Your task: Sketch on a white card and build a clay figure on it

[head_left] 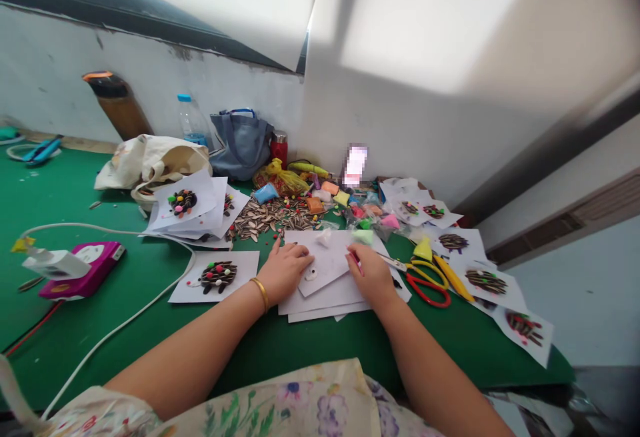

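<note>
My left hand lies on the left edge of a white paper sheet, its fingers stretched over the surface. At the right side of the sheet, my right hand has its thumb and fingers curled together; what they pinch, if anything, I cannot make out. A small white piece with a dark dot sits on the paper between the hands. More white sheets are stacked underneath. Beside my right hand lie scissors with red and yellow handles, their blades partly hidden by the hand.
Sunflower seeds and colored clay packets are spread behind the papers. Cards with seed-and-clay figures lie left and right. A white cable runs from a purple power strip. Bags and bottles stand along the wall.
</note>
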Tool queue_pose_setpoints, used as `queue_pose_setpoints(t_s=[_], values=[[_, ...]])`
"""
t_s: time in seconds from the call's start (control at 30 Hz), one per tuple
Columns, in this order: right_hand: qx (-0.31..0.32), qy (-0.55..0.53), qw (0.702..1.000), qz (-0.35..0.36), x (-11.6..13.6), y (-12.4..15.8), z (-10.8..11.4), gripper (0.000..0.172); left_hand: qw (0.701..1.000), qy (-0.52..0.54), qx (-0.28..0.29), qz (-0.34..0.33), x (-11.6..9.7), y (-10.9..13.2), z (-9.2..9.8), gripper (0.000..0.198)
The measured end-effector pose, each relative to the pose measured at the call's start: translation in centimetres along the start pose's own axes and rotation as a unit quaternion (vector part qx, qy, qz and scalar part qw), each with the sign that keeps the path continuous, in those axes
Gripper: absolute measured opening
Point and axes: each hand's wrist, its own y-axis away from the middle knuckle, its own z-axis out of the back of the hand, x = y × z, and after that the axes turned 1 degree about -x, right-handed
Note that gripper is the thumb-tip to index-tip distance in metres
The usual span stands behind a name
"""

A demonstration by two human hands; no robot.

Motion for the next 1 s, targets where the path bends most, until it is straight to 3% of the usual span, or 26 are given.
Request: queue_pose_setpoints(t_s=[0.2,0.27,0.4,0.53,0.7,1.0], values=[[0.091,0.131,0.985,0.072,-3.4,-2.9,0.6,0.030,1.000,0.013,0.004,-0.002,-0.5,0.1,0.8,0.024],[0.112,0.155,0.978,0.081,-3.8,-3.3,0.6,0.032,1.000,0.011,0.004,-0.003,-0.9,0.2,0.9,0.039],[0.076,0.179,0.979,0.053,-3.3,-3.5,0.7,0.030,1.000,0.007,0.008,0.003,-1.3,0.4,0.9,0.068],[0.046,0.168,0.983,0.051,-1.3,-3.7,0.7,0.034,1.000,0.015,0.014,-0.013,-1.1,0.4,0.7,0.069],[0.089,0.162,0.980,0.066,1.0,-4.6,-0.6,0.051,0.998,0.035,0.033,-0.036,-0.6,0.3,0.8,0.067],[0.050,0.177,0.983,-0.005,0.2,-5.8,-1.4,0.025,0.993,0.052,0.090,-0.062,-0.2,0.1,1.4,0.076]])
